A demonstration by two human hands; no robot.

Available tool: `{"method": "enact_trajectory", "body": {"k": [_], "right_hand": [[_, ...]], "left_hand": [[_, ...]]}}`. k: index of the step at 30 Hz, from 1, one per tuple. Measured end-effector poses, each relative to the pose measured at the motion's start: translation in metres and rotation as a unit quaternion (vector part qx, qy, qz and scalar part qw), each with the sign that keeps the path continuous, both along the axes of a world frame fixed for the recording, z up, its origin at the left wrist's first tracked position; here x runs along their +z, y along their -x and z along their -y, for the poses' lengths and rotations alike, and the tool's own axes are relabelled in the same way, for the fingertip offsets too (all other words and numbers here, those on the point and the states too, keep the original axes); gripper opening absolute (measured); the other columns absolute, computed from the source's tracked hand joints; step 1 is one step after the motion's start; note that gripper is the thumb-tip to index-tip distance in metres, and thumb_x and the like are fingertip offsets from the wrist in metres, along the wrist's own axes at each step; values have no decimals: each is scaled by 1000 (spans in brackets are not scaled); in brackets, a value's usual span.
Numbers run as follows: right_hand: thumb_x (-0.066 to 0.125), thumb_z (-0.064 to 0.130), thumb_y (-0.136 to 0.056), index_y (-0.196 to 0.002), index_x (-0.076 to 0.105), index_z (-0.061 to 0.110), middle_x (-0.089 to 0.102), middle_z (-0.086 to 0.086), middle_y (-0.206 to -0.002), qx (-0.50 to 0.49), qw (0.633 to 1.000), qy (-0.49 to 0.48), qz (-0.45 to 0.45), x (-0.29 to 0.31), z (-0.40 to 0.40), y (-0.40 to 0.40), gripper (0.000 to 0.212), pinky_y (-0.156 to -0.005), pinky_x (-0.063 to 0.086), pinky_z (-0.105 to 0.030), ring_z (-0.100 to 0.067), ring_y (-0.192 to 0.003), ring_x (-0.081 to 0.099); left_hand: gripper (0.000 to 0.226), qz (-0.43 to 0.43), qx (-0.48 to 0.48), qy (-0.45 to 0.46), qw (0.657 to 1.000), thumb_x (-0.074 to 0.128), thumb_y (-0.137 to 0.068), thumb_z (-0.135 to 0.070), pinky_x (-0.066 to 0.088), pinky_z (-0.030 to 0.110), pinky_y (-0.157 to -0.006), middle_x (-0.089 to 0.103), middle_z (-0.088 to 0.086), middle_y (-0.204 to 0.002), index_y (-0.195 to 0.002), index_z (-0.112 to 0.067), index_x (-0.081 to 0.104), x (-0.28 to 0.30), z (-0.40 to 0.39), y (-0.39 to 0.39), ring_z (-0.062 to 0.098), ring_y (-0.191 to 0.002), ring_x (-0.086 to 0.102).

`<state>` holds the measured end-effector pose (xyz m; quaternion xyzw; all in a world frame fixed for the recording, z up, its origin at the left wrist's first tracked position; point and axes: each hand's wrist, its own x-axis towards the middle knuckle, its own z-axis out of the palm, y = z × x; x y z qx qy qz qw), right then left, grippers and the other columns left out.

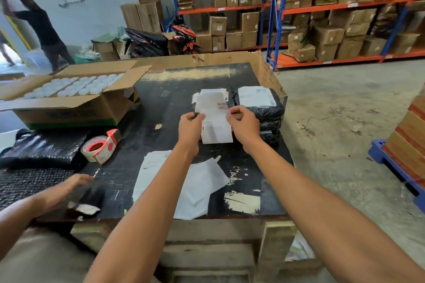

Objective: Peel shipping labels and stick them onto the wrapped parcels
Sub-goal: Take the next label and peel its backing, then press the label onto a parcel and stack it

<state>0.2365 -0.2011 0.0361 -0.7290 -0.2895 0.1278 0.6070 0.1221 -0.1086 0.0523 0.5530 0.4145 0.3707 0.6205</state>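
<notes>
Over the middle of the black table I hold a white shipping label (216,119) between both hands. My left hand (189,128) pinches its left edge and my right hand (243,125) pinches its right edge. Behind the label lies another printed sheet (212,93). To the right stands a stack of black wrapped parcels (268,115); the top one carries a white label (256,96). Nearer to me, loose white sheets (200,187) lie flat on the table.
A red tape dispenser (102,147) sits left of centre. An open carton of white lids (71,96) fills the table's left side, with black bubble wrap (39,151) below it. Another person's hand (76,180) reaches in from the left. Shelves of boxes (322,18) stand behind.
</notes>
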Motion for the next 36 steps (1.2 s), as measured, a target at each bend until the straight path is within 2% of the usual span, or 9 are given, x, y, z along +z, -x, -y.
{"method": "enact_trajectory", "body": {"k": [4, 12, 15, 17, 20, 25, 30, 33, 36], "right_hand": [[67, 18, -93, -99, 68, 24, 71, 1, -101, 40, 997, -13, -72, 7, -4, -11, 8, -89, 59, -45, -20, -97, 68], [66, 12, -93, -112, 49, 22, 72, -1, -95, -22, 999, 18, 28, 18, -29, -24, 27, -66, 50, -29, -16, -87, 64], [62, 10, -93, -101, 57, 17, 71, -3, -91, -45, 995, 34, 77, 25, -48, -33, 12, -62, 46, -29, -19, -86, 63], [60, 11, -95, -99, 65, 18, 71, -2, -96, -49, 993, 53, 93, 29, -63, -39, 10, -60, 44, -26, -20, -92, 64], [57, 11, -97, -105, 74, 19, 71, -3, -106, -45, 989, 89, 108, 33, -72, -51, 20, -77, 49, -26, -22, -108, 63], [52, 9, -97, -122, 72, 16, 67, -10, -130, -11, 979, 164, 123, 33, -74, -59, 32, -99, 51, -36, -28, -118, 62], [53, 3, -92, -116, 73, 2, 70, -14, -122, -8, 965, 226, 135, 35, -120, -74, 31, -100, 51, -44, -32, -120, 58], [53, 2, -90, -116, 71, -3, 70, -22, -119, -9, 955, 255, 151, 37, -119, -79, 32, -98, 53, -49, -35, -115, 61], [52, 5, -90, -115, 72, 3, 71, -15, -119, -4, 940, 290, 179, 39, -121, -75, 32, -89, 57, -46, -35, -112, 64]], "left_hand": [[7, -48, 29, -19, 998, 66, -97, -13, 57, 32, -76, 69, 0, -106, -103, -14, 69, -7, -11, -5, 15, -96, 64], [18, -86, 83, -75, 990, 74, -90, -8, 61, 31, -68, 72, 4, -106, -106, -14, 71, 7, -50, -23, 21, -93, 71], [16, -106, 76, -107, 986, 76, -86, -12, 61, 38, -78, 71, 4, -106, -97, -19, 69, 17, -76, -35, 22, -95, 70], [14, -121, 61, -124, 983, 76, -84, -11, 57, 34, -73, 72, 4, -103, -95, -17, 71, 23, -92, -43, 20, -91, 69], [12, -134, 41, -123, 982, 74, -83, -8, 50, 30, -63, 73, 6, -99, -91, -17, 71, 29, -96, -53, 22, -86, 68], [13, -154, 20, -99, 983, 69, -81, 1, 55, 31, -67, 75, 13, -94, -78, -11, 74, 20, -99, -57, 25, -86, 70], [14, -176, -4, -88, 981, 68, -79, 5, 51, 25, -54, 75, 15, -87, -76, -5, 77, 16, -161, -84, 21, -69, 66], [10, -202, -16, -86, 975, 71, -74, 6, 57, 27, -58, 76, 18, -85, -73, -2, 78, 17, -162, -87, 22, -64, 64], [9, -213, -14, -91, 973, 72, -74, 4, 56, 28, -61, 72, 16, -76, -81, 6, 78, 16, -164, -87, 22, -60, 61]]}}
